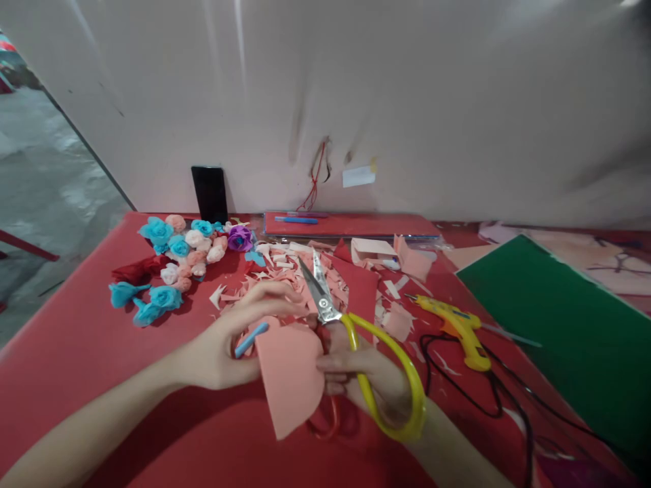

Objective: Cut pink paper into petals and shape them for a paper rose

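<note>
A rounded piece of pink paper (292, 379) is held up between my two hands. My left hand (224, 346) curls at its left edge, thumb tip behind the paper and fingers bent over the top. In the crook of that hand lies a short blue stick (251, 339), its kind unclear. My right hand (373, 373) pinches the paper's right edge with thumb and fingers. Yellow-handled scissors (330, 312) hang on the right hand by a handle loop, blades apart and pointing away. Below the paper shows part of a red ring-shaped handle (328, 420).
Pink paper scraps (285, 271) litter the red table (203, 440). Crepe-paper flowers (178, 251) lie at left, a phone (209, 193) leans on the wall. At right are a yellow glue gun (458, 329) with black cord and a green sheet (559, 339). A blue pen (296, 220) lies behind.
</note>
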`<state>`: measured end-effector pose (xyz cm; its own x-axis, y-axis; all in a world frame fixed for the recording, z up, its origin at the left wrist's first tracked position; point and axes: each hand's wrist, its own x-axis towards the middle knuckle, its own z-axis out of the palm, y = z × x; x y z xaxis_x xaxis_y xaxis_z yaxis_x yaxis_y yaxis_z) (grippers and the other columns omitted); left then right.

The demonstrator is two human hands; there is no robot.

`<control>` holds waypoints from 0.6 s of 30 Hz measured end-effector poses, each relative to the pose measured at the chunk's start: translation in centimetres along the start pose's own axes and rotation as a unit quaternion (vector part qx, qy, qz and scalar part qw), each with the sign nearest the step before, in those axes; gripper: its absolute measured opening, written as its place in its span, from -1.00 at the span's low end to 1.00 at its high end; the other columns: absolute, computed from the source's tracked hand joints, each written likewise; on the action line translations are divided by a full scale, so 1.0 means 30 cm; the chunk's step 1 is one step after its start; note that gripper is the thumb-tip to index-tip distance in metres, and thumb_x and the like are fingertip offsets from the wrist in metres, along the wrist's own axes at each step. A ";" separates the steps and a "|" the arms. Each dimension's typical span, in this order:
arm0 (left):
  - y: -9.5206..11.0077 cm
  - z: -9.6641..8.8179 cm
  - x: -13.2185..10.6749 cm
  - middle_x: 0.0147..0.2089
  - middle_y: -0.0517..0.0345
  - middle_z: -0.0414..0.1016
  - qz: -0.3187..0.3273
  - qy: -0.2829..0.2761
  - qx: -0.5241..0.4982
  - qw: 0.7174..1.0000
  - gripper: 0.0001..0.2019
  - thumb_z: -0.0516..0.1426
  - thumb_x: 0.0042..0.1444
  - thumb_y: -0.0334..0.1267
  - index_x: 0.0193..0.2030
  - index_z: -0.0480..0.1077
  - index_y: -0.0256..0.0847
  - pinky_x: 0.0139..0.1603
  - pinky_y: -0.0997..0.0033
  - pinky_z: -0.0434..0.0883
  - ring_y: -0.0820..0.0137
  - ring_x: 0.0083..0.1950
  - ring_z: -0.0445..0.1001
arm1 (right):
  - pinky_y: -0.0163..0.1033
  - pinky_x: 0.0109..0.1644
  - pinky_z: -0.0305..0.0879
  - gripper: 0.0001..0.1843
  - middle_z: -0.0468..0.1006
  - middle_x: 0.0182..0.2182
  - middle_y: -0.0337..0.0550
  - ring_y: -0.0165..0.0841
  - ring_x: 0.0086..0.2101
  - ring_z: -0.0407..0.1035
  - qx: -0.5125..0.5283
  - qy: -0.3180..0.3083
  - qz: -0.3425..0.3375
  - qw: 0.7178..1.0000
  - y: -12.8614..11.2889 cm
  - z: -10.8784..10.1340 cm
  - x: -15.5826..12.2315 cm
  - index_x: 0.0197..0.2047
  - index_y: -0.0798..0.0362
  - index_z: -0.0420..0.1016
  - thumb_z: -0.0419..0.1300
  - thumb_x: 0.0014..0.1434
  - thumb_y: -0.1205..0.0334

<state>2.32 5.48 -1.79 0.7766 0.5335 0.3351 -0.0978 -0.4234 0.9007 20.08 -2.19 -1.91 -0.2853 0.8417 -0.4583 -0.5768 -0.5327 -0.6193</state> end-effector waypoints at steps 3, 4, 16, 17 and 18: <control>0.013 -0.007 0.018 -0.12 0.02 0.39 0.029 -0.030 0.031 0.999 -0.91 0.19 -0.05 -0.32 -0.35 0.45 -0.14 0.05 0.19 0.23 0.25 -0.04 0.31 | -0.52 -0.65 -0.14 -0.66 0.12 -0.76 -0.50 -0.66 -0.71 -0.13 0.001 -0.018 0.019 1.000 0.009 0.003 0.005 -0.56 0.07 0.11 0.25 -0.33 0.45; 0.015 -0.007 0.023 -0.19 0.04 0.43 0.038 -0.036 0.022 0.998 -0.98 0.19 -0.05 -0.34 -0.42 0.44 -0.16 0.02 0.21 0.25 0.28 -0.09 0.34 | -0.52 -0.65 -0.14 -0.66 0.10 -0.76 -0.50 -0.66 -0.71 -0.13 0.000 -0.020 0.021 1.000 0.014 0.003 0.007 -0.58 0.07 0.09 0.25 -0.32 0.45; 0.046 0.026 0.016 -0.49 0.16 0.44 -0.148 0.090 0.049 0.984 -0.94 0.11 -0.06 -0.37 -0.50 0.36 -0.29 -0.39 0.52 0.34 0.44 -0.41 0.39 | -0.30 -0.34 0.23 -0.71 0.40 -0.40 -0.27 -0.43 -0.45 0.28 -0.232 0.144 -0.268 0.924 0.000 -0.002 -0.011 -0.28 -0.03 0.21 0.22 -0.09 0.23; 0.048 0.029 0.017 -0.50 0.16 0.44 -0.152 0.088 0.055 0.983 -0.93 0.11 -0.06 -0.35 -0.51 0.36 -0.29 -0.41 0.53 0.33 0.44 -0.42 0.39 | -0.30 -0.34 0.23 -0.67 0.41 -0.39 -0.28 -0.44 -0.47 0.27 -0.232 0.137 -0.280 0.921 -0.002 0.001 -0.023 -0.26 -0.05 0.16 0.21 -0.08 0.24; 0.049 0.031 0.019 -0.51 0.16 0.43 -0.152 0.086 0.063 0.983 -0.91 0.11 -0.07 -0.33 -0.52 0.36 -0.30 -0.43 0.53 0.32 0.44 -0.43 0.38 | -0.30 -0.36 0.23 -0.64 0.41 -0.39 -0.30 -0.45 -0.50 0.26 -0.234 0.127 -0.285 0.921 -0.002 0.004 -0.034 -0.24 -0.07 0.11 0.20 -0.08 0.27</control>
<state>3.20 4.47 -0.53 0.6396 0.7612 0.1069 0.2094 -0.3064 0.9286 20.31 -3.00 -1.31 0.1843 0.9804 -0.0703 -0.1669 -0.0393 -0.9852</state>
